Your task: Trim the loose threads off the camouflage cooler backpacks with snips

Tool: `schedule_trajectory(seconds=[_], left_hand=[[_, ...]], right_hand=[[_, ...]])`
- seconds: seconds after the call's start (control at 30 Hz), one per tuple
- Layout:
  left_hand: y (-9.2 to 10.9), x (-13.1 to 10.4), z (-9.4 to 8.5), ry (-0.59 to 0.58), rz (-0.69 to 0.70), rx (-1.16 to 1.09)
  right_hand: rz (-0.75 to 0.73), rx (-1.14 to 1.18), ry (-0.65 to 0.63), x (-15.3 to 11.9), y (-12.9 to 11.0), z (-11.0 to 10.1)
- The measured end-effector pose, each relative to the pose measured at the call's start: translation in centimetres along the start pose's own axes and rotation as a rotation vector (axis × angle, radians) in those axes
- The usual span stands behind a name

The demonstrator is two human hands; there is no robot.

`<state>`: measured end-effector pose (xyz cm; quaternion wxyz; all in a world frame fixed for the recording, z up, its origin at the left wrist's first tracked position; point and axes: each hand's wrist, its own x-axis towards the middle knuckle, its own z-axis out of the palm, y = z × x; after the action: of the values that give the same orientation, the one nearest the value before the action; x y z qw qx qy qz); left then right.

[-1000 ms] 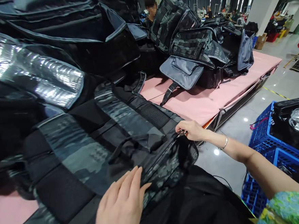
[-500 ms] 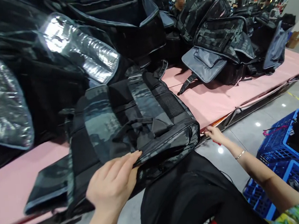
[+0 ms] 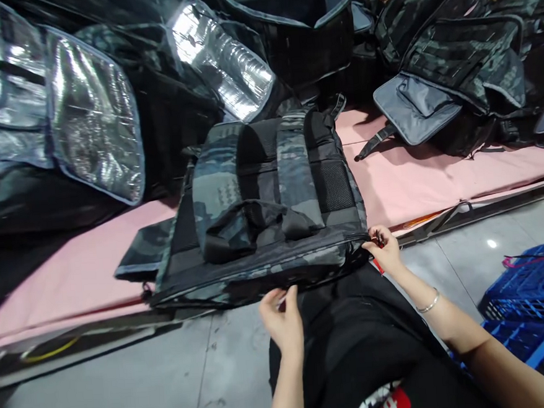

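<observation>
A black and grey camouflage backpack (image 3: 261, 186) lies with its shoulder straps upward at the table's front edge. My left hand (image 3: 284, 318) is just below the bag's front edge, fingers curled, with a gap between thumb and fingers. At the bag's near right corner, my right hand (image 3: 385, 251) is closed, its thumb against the zippered edge. A small red piece (image 3: 377, 266) shows beneath that hand and something dark shows among its fingers; what these are is unclear.
More bags with silver linings (image 3: 95, 114) stand behind at the left. Open camouflage bags (image 3: 464, 60) are piled at the right on the pink table cover (image 3: 410, 188). Blue crates (image 3: 533, 279) stand on the floor at right. A person is partly visible at the back.
My left hand has let go of the bag's front edge and moved lower and right. The bag's front side lies flatter. My right hand is now against its corner. The view has shifted left.
</observation>
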<state>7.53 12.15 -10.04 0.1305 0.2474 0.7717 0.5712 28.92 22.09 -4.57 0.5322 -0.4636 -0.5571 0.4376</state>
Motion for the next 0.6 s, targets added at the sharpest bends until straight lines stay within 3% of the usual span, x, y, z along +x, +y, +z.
schedule_trajectory(seconds=[0.1, 0.2, 0.3, 0.4, 0.5, 0.6], left_hand=[[-0.4, -0.8, 1.0, -0.199, -0.067, -0.002], [0.8, -2.6, 2.1, -0.378, -0.124, -0.011], [3.7, -5.5, 3.6, -0.653, -0.169, -0.054], [8.1, -7.3, 4.5, -0.884, -0.189, -0.154], [12.2, -6.8, 4.2, -0.894, -0.18, -0.321], [13.2, -5.9, 3.5, -0.91, -0.324, -0.541]], right_hand=[[0.014, 0.002, -0.062, -0.2, -0.3, 0.3], [0.028, 0.018, -0.062, -0.4, -0.3, 0.4], [0.035, 0.021, -0.085, -0.5, -0.4, 0.6], [0.033, 0.025, -0.115, -0.5, -0.5, 0.6], [0.027, 0.042, -0.134, -0.5, -0.4, 0.3], [0.023, 0.028, -0.125, -0.3, -0.1, -0.2]])
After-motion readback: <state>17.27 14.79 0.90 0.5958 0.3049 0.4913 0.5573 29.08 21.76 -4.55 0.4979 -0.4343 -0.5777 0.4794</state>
